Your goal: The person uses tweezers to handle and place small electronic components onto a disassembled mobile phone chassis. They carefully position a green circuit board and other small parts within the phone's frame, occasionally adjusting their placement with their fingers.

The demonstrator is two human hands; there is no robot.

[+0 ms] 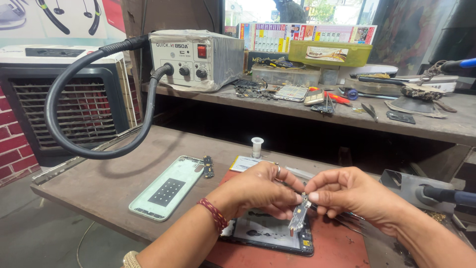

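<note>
Both hands point(263, 191) point(349, 193) pinch a small circuit board point(299, 216) between fingertips.

A pale mint-green phone back cover point(167, 187) bears a dark dotted square; a red work mat point(342, 248) lies lower right; the small held circuit strip point(299, 217) looks silvery, perhaps grey.

Brick wall point(12, 144) left, worn wooden workbench point(99, 183) (daylit window point(297, 11) behind).
</note>
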